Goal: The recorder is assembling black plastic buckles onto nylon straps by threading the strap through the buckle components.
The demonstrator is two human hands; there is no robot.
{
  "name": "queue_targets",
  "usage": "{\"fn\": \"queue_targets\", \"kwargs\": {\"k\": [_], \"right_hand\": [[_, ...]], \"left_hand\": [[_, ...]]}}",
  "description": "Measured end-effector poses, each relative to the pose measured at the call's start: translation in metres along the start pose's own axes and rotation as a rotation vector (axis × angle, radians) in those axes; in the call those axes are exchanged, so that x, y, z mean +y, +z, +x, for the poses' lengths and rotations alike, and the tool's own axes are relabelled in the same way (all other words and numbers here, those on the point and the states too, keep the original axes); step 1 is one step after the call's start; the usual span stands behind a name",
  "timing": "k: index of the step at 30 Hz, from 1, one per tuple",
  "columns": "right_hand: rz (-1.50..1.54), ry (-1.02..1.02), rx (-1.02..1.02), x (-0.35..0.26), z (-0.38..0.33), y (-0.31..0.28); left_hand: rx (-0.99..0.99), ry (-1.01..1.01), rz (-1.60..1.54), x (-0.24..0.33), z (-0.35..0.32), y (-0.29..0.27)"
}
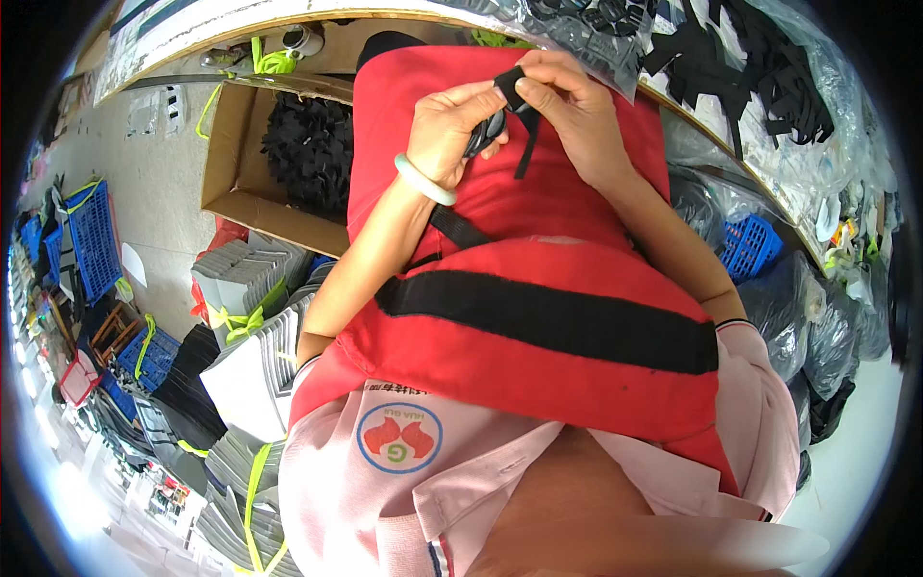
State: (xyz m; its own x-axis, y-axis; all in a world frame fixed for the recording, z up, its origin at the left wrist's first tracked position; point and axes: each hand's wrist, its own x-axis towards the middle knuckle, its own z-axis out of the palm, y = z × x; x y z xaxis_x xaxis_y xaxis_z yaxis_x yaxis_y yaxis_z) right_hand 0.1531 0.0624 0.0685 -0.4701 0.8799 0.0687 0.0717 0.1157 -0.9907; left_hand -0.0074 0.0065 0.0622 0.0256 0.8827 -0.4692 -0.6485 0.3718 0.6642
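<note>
Over the red apron [423, 77] on my lap, both hands work on a short black webbing strap [511, 85]. My left hand [447, 130], a pale bangle [424, 180] at its wrist, pinches one end between thumb and fingertips. Curled in that same palm is a shiny dark piece [484, 136], perhaps a plastic buckle; the fingers cover part of it. My right hand [575, 111] grips the strap from the other side, thumb against the forefinger. A narrow black tail [527, 149] hangs below the hands.
An open cardboard box [226, 159] of black pieces [308, 144] stands at the left. Tied grey stacks [252, 279] lie nearer. On the bench at the upper right is a pile of black straps [731, 77], beside clear bags [601, 48]. A blue basket [750, 247] sits below.
</note>
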Motion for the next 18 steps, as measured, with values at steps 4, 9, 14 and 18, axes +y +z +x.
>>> {"fn": "queue_targets", "kwargs": {"k": [4,9,14,18], "right_hand": [[0.033,-0.194,0.115,-0.035,0.000,0.000],[0.065,0.172,0.004,-0.033,0.002,-0.009],[0.128,0.435,-0.102,-0.022,-0.001,-0.011],[0.302,0.388,-0.082,-0.021,0.000,-0.004]], "left_hand": [[0.051,0.121,0.101,0.006,-0.001,0.004],[0.108,0.223,0.210,0.007,-0.001,0.001],[0.158,0.335,0.329,0.004,-0.007,0.010],[0.057,0.519,0.421,0.003,-0.009,0.007]]}}
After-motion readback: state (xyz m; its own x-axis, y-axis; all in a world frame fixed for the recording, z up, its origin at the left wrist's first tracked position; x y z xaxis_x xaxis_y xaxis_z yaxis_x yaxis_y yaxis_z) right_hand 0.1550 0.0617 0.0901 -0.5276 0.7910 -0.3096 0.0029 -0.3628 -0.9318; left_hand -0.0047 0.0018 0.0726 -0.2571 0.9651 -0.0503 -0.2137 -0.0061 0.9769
